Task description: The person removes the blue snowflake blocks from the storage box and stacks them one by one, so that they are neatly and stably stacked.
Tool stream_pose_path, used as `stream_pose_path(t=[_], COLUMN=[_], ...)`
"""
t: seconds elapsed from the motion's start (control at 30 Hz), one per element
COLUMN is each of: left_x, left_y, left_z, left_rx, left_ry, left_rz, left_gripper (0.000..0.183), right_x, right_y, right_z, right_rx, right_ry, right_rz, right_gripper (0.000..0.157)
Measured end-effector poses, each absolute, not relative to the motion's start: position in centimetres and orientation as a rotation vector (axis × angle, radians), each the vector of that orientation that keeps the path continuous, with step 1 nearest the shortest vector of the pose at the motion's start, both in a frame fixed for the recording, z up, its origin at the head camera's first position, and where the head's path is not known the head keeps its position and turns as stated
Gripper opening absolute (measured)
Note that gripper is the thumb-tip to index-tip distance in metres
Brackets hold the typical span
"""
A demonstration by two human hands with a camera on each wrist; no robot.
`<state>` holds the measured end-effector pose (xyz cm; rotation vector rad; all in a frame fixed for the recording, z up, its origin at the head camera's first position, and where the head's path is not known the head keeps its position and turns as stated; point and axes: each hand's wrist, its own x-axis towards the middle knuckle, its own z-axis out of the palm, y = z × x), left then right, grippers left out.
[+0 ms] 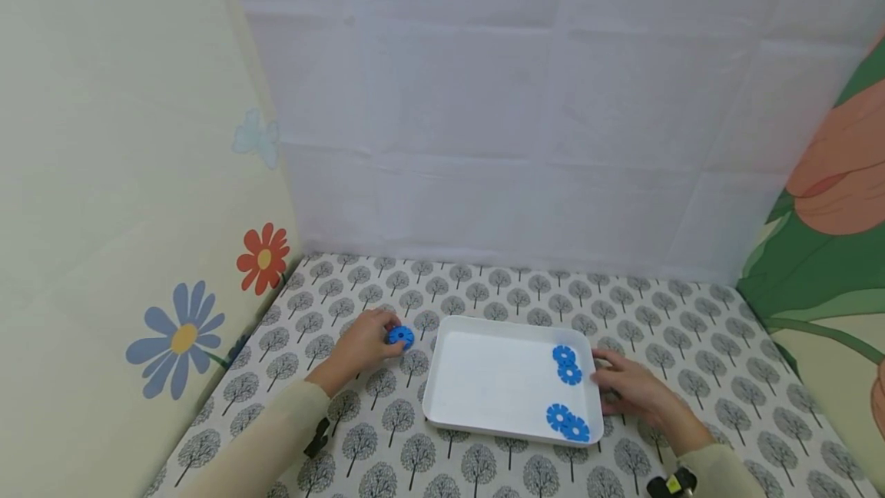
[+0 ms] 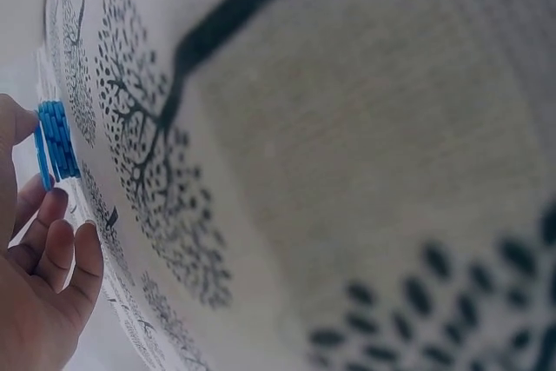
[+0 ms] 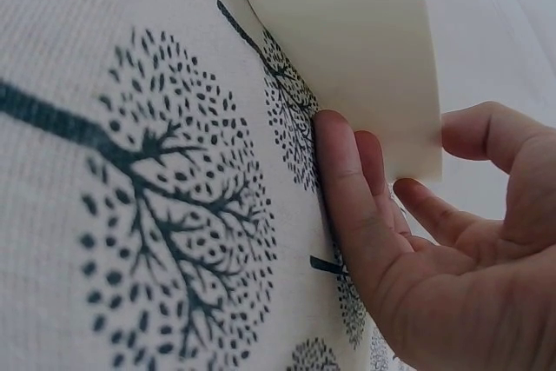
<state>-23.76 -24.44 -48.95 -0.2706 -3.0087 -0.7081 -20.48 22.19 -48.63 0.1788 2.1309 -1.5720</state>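
Note:
My left hand [image 1: 369, 338] is at a stack of blue slotted plastic discs [image 1: 401, 337] on the cloth, left of the tray. In the left wrist view, one blue disc [image 2: 42, 158] stands slightly apart from the rest of the stack [image 2: 61, 139], pinched between thumb and fingertips. A white rectangular tray [image 1: 484, 383] lies in front of me. My right hand [image 1: 632, 384] holds its right side, with the thumb at the rim and the fingers [image 3: 339, 149] against the outer wall. Inside the tray are two joined disc pairs, one pair [image 1: 567, 365] farther back, the other [image 1: 568, 423] by the near right corner.
A tree-print cloth [image 1: 477, 461] covers the table. Behind it hangs a creased white sheet [image 1: 484, 137]. Painted walls border both sides, with flowers [image 1: 183, 338] on the left and a large orange bloom [image 1: 840, 175] on the right.

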Motion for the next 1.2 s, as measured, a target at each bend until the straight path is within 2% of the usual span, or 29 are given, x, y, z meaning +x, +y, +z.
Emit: stream_pose_path(t=[0.8,1.2], left_x=[-23.9,-23.3], left_y=[-24.7,-20.6], left_z=[-47.7,-45.2], left_rx=[-0.145,-0.343], left_ry=[-2.929,-2.908], left_rz=[-0.845,-0.913], left_gripper=[0.045,0.046], right_x=[-20.5,-20.6], right_y=[22.1,22.1], right_z=[-48.8,-48.8], right_rx=[0.242,0.225], right_ry=[2.127,2.125], right_rz=[-1.564,-1.560], right_gripper=[0.067,0.067])
